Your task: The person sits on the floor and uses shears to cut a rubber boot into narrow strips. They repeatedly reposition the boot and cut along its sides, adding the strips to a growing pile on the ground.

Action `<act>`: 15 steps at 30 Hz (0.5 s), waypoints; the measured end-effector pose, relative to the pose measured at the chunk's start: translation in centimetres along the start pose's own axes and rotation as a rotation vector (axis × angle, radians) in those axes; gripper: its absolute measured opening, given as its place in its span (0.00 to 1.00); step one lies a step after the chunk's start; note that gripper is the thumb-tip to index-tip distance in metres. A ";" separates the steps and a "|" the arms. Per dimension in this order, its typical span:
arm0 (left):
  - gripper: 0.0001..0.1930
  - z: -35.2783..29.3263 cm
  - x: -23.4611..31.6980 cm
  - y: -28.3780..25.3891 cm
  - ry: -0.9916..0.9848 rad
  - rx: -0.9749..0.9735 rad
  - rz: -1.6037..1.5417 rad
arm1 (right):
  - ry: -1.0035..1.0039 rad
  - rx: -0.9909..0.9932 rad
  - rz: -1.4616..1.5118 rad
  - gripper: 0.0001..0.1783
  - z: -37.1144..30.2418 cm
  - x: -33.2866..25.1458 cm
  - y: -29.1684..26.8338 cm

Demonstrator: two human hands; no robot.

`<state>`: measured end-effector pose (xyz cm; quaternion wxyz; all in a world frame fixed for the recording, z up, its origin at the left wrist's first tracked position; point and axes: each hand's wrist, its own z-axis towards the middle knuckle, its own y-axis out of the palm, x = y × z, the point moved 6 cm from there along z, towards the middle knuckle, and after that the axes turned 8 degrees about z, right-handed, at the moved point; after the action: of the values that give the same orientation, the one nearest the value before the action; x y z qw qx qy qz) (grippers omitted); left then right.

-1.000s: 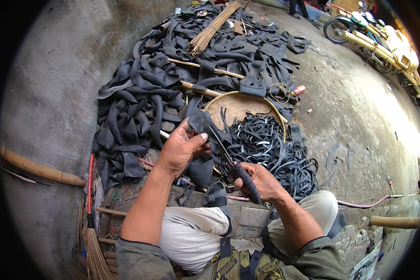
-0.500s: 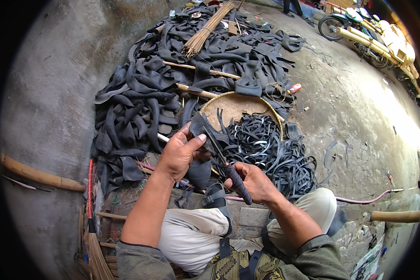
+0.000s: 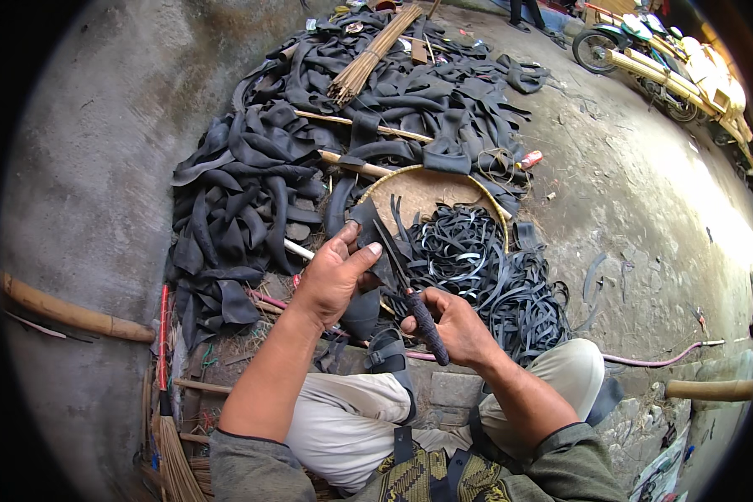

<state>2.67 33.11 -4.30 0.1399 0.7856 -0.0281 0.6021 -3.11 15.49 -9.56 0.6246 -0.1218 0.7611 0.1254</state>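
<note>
My left hand [image 3: 333,280] pinching one black rubber piece [image 3: 364,217], my right hand [image 3: 458,328] wrapped around one pair of scissors [image 3: 422,316], one woven tray [image 3: 418,189] beyond, one stick bundle [image 3: 375,54]

Sleeves [image 3: 259,468], grey-green, ending near the elbow, dark-edged at the hem; front panel [image 3: 417,477], black with yellow-gold pattern; strap [image 3: 403,444], black, flat; trousers [image 3: 339,418], pale off-white, loose, creased; sandal [image 3: 386,355], dark grey, broad-banded; left hand [image 3: 333,284] and right hand [image 3: 458,329], bare
</note>
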 end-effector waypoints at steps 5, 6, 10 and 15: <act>0.23 -0.2 -0.7 1.2 0.022 -0.109 0.145 | -0.041 0.074 -0.076 0.32 0.2 -0.2 -0.4; 0.23 -0.3 -0.7 1.4 0.035 -0.128 0.161 | -0.014 0.064 -0.042 0.32 0.1 -0.2 -0.4; 0.23 0.0 -0.5 0.0 -0.073 -0.019 -0.053 | 0.039 0.023 -0.128 0.32 -0.4 -0.3 -0.5; 0.23 0.0 0.2 0.2 0.046 -0.031 -0.001 | -0.125 0.081 -0.044 0.31 0.0 -0.8 0.3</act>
<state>2.71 32.92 -4.12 0.1531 0.7691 -0.0339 0.6196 -3.02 15.75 -8.75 0.6779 -0.1053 0.7222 0.0880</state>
